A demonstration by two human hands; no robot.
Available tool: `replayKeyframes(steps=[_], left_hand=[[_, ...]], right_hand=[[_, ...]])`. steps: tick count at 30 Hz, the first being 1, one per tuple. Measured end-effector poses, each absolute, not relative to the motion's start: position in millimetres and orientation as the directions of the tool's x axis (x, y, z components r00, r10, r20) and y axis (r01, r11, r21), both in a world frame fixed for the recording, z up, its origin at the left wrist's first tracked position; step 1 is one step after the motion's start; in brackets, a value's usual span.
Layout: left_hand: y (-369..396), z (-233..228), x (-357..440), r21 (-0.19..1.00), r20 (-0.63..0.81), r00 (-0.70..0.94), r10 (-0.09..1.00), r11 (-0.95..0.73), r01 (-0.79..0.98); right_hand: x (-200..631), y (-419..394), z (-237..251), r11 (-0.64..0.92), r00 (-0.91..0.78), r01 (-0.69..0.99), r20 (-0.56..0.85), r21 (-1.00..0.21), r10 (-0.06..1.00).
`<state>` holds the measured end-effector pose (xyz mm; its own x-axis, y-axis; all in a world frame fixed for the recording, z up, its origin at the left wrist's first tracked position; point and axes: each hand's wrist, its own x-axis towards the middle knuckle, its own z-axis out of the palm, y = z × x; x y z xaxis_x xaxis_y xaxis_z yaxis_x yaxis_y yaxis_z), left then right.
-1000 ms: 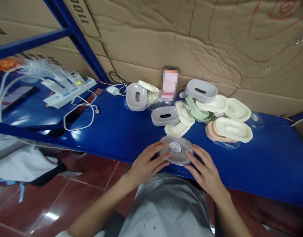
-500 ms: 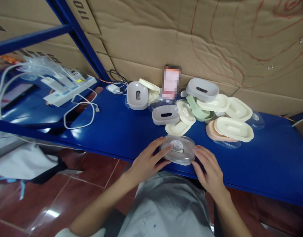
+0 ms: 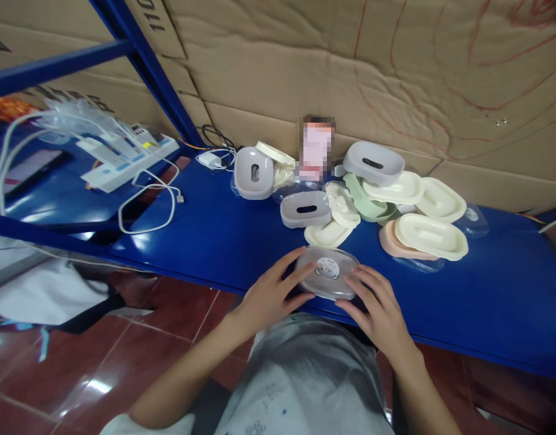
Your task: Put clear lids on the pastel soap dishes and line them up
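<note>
At the front edge of the blue shelf lies a grey soap dish (image 3: 314, 289) under a clear plastic lid (image 3: 345, 261) with a round white label (image 3: 327, 268). My left hand (image 3: 273, 291) grips its left side, the index finger reaching over the lid toward the label and the thumb low at the near edge. My right hand (image 3: 376, 302) grips the right side, with fingers on top of the lid and the thumb at the near edge. Just behind are a cream oval tray (image 3: 327, 235) and a grey slotted dish (image 3: 296, 219).
Beyond sit another grey dish (image 3: 242, 181), a green dish (image 3: 366, 206), a peach dish (image 3: 389, 244) and several cream trays (image 3: 441, 199). A phone (image 3: 316, 151) leans against the cardboard (image 3: 260, 60). At left are a power strip (image 3: 128, 166) and a white cable (image 3: 121, 217).
My right hand has shifted left and farther over the lid, its thumb now nearer the dish's front edge. My left hand stays nearly in place.
</note>
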<state>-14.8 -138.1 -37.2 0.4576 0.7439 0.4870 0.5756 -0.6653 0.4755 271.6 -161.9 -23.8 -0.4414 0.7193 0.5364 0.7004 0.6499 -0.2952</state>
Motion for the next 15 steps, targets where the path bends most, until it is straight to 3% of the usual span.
replayKeyframes(steps=[7, 15], left_hand=[[-137.7, -37.2, -15.1, 0.47, 0.491, 0.46, 0.74, -0.67, 0.575], [-138.0, -37.2, -16.5, 0.493, 0.486, 0.459, 0.744, -0.667, 0.559]], right_hand=[[271.0, -161.9, -20.9, 0.647, -0.469, 0.716, 0.505, -0.264, 0.725], [269.0, -160.7, -22.9, 0.622, -0.467, 0.703, 0.435, -0.346, 0.77]])
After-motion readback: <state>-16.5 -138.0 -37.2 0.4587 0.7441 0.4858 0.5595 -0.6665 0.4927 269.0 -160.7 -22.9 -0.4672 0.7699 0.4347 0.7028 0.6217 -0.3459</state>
